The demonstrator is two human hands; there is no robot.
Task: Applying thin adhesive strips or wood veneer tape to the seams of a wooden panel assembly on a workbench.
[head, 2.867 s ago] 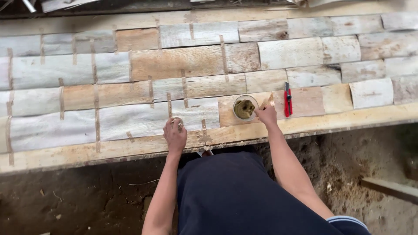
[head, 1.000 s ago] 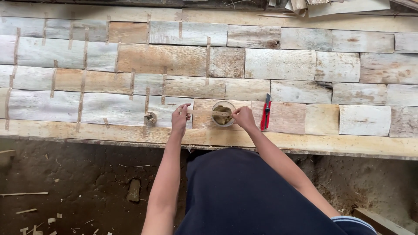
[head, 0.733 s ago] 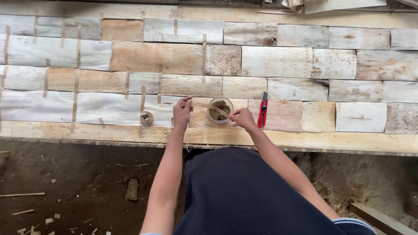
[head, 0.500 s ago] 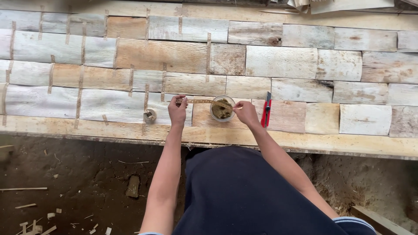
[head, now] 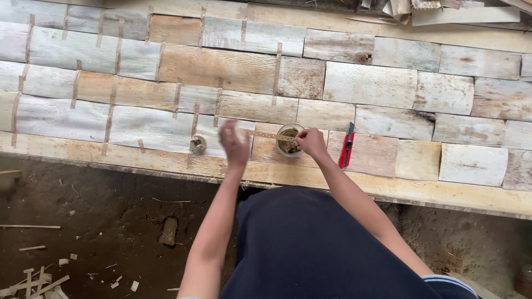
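Down at the far left, wood scraps lie on the dirt floor, well below the work surface. Above them runs a long wooden panel made of weathered, pale and tan pieces set like brickwork, with thin paper strips stuck across many of the joints on its left half, apparently to bridge the seams.

Further right, a small tape roll sits near the panel's front edge, just beside the left hand. That hand hovers over the wood with its fingers loosely spread; it is blurred, and I cannot tell whether it pinches anything. A narrow tan strip stretches from near it across to the right hand, held roughly level above the surface, as one would to keep a sticky length from touching down early.

The strip passes over the rim of a small round jar holding a dark yellowish paste, probably glue. The right hand pinches the strip's end narrowly at the jar's right edge.

Just beside that hand, a red utility knife lies flat on a pinkish board, close enough to grab. Offcuts are piled at the top right.
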